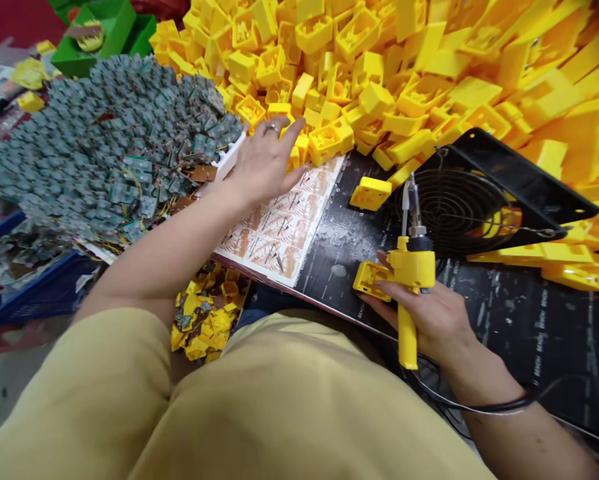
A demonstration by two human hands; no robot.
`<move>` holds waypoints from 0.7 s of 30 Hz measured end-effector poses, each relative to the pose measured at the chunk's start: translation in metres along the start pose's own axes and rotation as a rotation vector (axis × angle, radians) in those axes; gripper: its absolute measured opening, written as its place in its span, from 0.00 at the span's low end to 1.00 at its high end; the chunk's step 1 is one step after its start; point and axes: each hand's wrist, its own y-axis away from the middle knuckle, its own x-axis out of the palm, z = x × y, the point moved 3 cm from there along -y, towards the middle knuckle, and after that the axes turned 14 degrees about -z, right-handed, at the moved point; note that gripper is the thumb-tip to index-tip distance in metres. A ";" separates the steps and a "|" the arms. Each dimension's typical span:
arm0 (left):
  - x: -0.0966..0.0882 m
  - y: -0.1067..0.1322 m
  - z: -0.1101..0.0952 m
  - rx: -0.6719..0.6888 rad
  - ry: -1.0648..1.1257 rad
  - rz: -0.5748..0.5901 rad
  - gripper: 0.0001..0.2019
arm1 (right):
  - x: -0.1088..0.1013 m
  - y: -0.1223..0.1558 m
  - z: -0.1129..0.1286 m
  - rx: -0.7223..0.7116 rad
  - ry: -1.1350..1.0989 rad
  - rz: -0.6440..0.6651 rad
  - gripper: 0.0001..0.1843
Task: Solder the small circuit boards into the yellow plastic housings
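Observation:
My left hand (267,160) reaches out over the near edge of a heap of yellow plastic housings (329,140), thumb and fingers apart; whether its fingertips touch a housing I cannot tell. A ring is on one finger. My right hand (434,313) is closed around a yellow soldering gun (412,267), its metal tip pointing up and away from me. The same hand also holds a small open yellow housing (372,280) at its fingers, by the table's front edge. Another yellow housing (371,193) lies on the black mat just beyond.
A large pile of grey-green circuit boards with wires (104,147) covers the left side. A black fan with a round grille (459,200) leans at the right. Printed sheet (279,233) lies on the black mat (519,333). Green bins (104,33), a blue crate (24,293) and yellow scraps (209,320) surround the table.

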 end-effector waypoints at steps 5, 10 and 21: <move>0.040 -0.040 0.033 -0.209 -0.087 -0.040 0.25 | -0.006 -0.011 0.006 -0.072 0.054 -0.017 0.20; 0.010 -0.026 -0.019 -0.087 0.136 0.081 0.24 | -0.007 -0.020 0.004 -0.075 0.026 0.002 0.19; -0.004 0.013 -0.071 0.206 -0.068 0.311 0.33 | -0.009 -0.021 0.006 -0.054 0.048 -0.013 0.20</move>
